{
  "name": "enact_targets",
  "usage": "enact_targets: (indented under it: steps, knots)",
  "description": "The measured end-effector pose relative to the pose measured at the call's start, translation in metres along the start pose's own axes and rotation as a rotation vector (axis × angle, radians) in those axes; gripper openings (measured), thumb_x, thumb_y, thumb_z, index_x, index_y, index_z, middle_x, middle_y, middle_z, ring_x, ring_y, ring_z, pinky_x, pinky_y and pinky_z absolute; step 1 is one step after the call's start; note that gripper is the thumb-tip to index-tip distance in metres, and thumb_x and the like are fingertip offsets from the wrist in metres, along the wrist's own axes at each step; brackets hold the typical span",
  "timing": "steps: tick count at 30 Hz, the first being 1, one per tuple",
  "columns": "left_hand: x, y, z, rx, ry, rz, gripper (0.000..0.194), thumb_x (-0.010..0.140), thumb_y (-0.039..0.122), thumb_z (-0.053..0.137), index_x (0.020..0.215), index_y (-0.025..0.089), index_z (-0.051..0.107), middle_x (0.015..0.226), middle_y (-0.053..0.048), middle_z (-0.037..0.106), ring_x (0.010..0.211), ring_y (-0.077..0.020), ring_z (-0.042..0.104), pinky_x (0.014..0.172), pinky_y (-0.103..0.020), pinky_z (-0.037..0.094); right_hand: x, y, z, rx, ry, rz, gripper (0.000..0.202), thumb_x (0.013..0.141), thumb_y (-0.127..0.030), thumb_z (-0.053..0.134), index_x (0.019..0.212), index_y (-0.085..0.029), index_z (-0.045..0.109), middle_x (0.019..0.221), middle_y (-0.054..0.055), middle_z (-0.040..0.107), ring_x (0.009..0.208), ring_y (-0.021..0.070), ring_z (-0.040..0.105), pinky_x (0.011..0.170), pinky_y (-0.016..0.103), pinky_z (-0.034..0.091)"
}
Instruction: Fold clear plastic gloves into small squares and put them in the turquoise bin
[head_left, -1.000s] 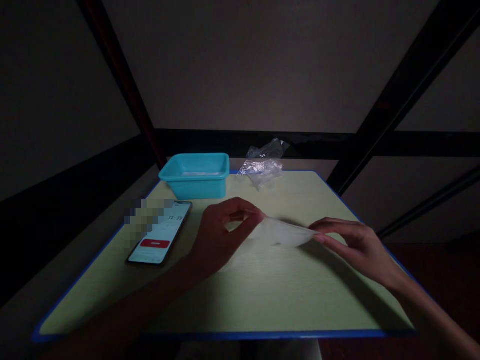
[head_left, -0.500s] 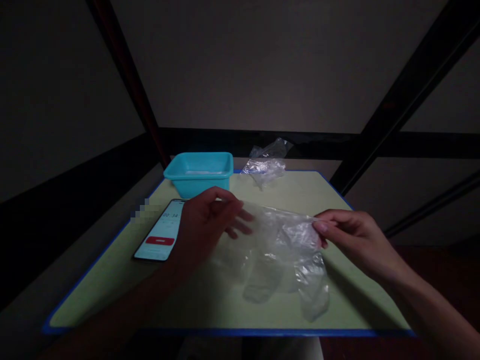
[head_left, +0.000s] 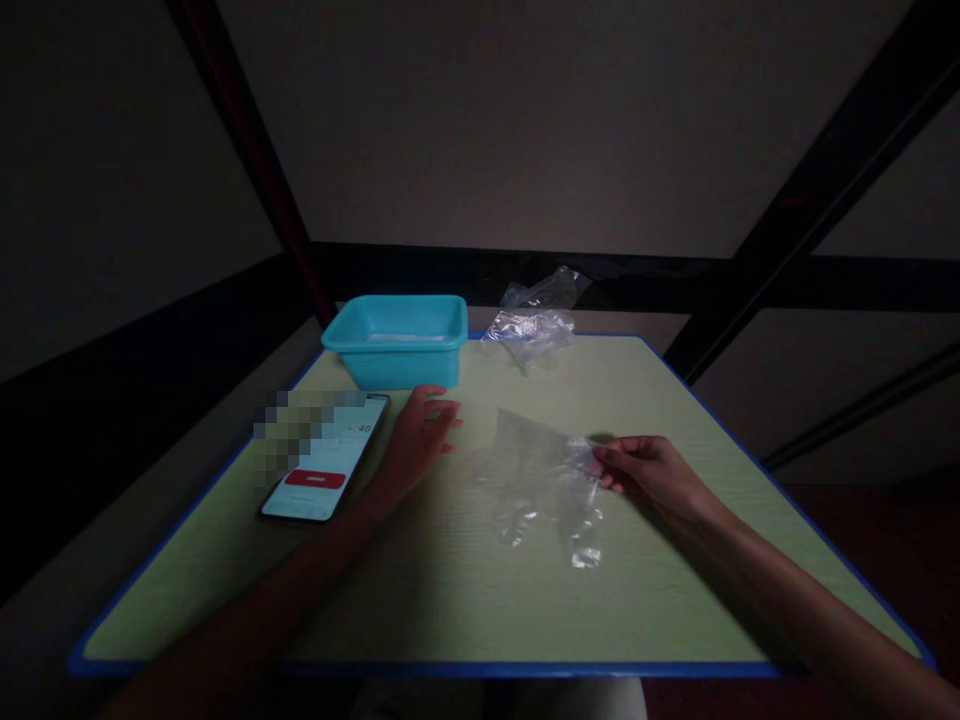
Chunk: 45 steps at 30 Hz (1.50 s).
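Note:
A clear, thin plastic glove (head_left: 544,480) hangs low over the middle of the table, its finger parts pointing toward the near edge. My right hand (head_left: 645,472) pinches its upper right corner between thumb and fingers. To the left of the glove, my left hand (head_left: 424,435) has its fingers apart and bent, with nothing in them; a gap separates it from the plastic. A phone (head_left: 326,465) with a lit screen and a red button lies left of my left hand.
A turquoise plastic basin (head_left: 397,365) stands at the table's back left. Crumpled clear plastic (head_left: 536,325) lies at the back edge, partly rising above it. The pale green table (head_left: 450,610) has a blue rim, with a wall behind.
My left hand has let go of the plastic and moved left and away from it. My right hand has shifted a little left, still holding the glove, which has swung away from me.

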<state>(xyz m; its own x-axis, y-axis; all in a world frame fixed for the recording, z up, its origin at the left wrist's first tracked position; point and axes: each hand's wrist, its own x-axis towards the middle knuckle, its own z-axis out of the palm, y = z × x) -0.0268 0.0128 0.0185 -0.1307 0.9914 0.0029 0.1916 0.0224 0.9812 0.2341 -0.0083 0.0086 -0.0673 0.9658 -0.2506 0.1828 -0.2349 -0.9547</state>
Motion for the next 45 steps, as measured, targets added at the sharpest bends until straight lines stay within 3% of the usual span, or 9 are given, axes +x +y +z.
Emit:
enact_targets:
  steps: [5,11,17,21,25,28,36,41,45]
  knots:
    - [-0.002,-0.002,-0.003,0.002,-0.018,0.072,0.027,0.076,0.034,0.050,0.095,0.018,0.041,0.095,-0.008,0.063,0.075,-0.0172,0.066,0.042,-0.018,0.046,-0.014,0.004,-0.026,-0.096,-0.052,0.000,0.033,0.064,-0.048,0.071,0.065,-0.016,0.063,0.060,0.004,0.065,0.053,0.0138,0.059,0.053,0.030,0.051]
    - [-0.006,-0.005,0.001,0.013,-0.079,0.150,0.025,0.075,0.033,0.050,0.094,0.018,0.043,0.088,-0.004,0.061,0.068,-0.0135,0.064,0.042,-0.016,0.044,-0.014,-0.005,-0.045,-0.172,-0.194,-0.129,0.052,0.072,-0.045,0.066,0.116,-0.019,0.054,0.076,0.003,0.065,0.068,0.0149,0.063,0.067,0.035,0.053]
    - [-0.009,-0.009,0.000,0.041,-0.088,0.165,0.021,0.074,0.030,0.047,0.090,0.017,0.045,0.084,-0.002,0.059,0.065,-0.0123,0.062,0.042,-0.017,0.043,0.012,-0.010,-0.046,-0.342,-0.247,-0.174,0.038,0.074,-0.042,0.062,0.099,-0.014,0.058,0.066,-0.001,0.058,0.057,0.0125,0.057,0.055,0.030,0.049]
    - [-0.010,-0.010,0.000,0.053,-0.071,0.177,0.018,0.073,0.028,0.046,0.087,0.017,0.046,0.081,-0.001,0.058,0.062,-0.0117,0.060,0.042,-0.017,0.043,0.014,-0.011,-0.040,-0.514,-0.211,-0.377,0.026,0.078,-0.040,0.058,0.088,-0.016,0.062,0.082,0.005,0.065,0.073,0.0167,0.062,0.067,0.035,0.051]
    - [-0.010,-0.009,0.000,0.048,-0.054,0.207,0.014,0.073,0.025,0.047,0.085,0.017,0.047,0.081,-0.001,0.058,0.062,-0.0112,0.059,0.042,-0.017,0.042,0.000,-0.007,-0.038,-0.609,-0.272,-0.452,0.023,0.084,-0.037,0.050,0.090,-0.018,0.063,0.096,0.008,0.067,0.087,0.0196,0.063,0.080,0.039,0.051]
    - [-0.009,-0.009,-0.001,0.056,-0.036,0.237,0.011,0.074,0.022,0.046,0.084,0.017,0.048,0.081,-0.001,0.058,0.061,-0.0105,0.058,0.043,-0.017,0.042,-0.010,0.000,-0.040,-0.594,-0.233,-0.441,0.024,0.085,-0.037,0.049,0.094,-0.019,0.062,0.103,0.010,0.066,0.094,0.0216,0.063,0.083,0.041,0.050]
    - [-0.007,-0.011,-0.003,0.127,-0.030,0.311,0.007,0.075,0.020,0.047,0.081,0.018,0.049,0.081,-0.001,0.059,0.063,-0.0111,0.058,0.048,-0.018,0.043,-0.031,0.006,-0.036,-0.491,-0.144,-0.334,0.028,0.081,-0.043,0.055,0.096,-0.019,0.062,0.101,0.010,0.068,0.088,0.0225,0.065,0.078,0.040,0.055]
    - [-0.007,-0.012,-0.005,0.155,-0.030,0.324,0.007,0.076,0.020,0.047,0.081,0.018,0.050,0.081,-0.002,0.060,0.065,-0.0119,0.060,0.049,-0.019,0.044,-0.069,0.005,-0.013,-0.400,-0.286,-0.263,0.029,0.081,-0.036,0.057,0.106,-0.022,0.062,0.113,0.009,0.065,0.099,0.0235,0.064,0.081,0.037,0.056]
    - [-0.008,-0.009,-0.003,0.144,-0.018,0.308,0.006,0.076,0.019,0.047,0.080,0.018,0.050,0.080,-0.002,0.061,0.063,-0.0120,0.060,0.049,-0.020,0.045,-0.084,-0.007,-0.004,-0.600,-0.271,-0.434,0.030,0.085,-0.033,0.051,0.113,-0.027,0.061,0.108,0.006,0.068,0.092,0.0217,0.067,0.075,0.035,0.058]
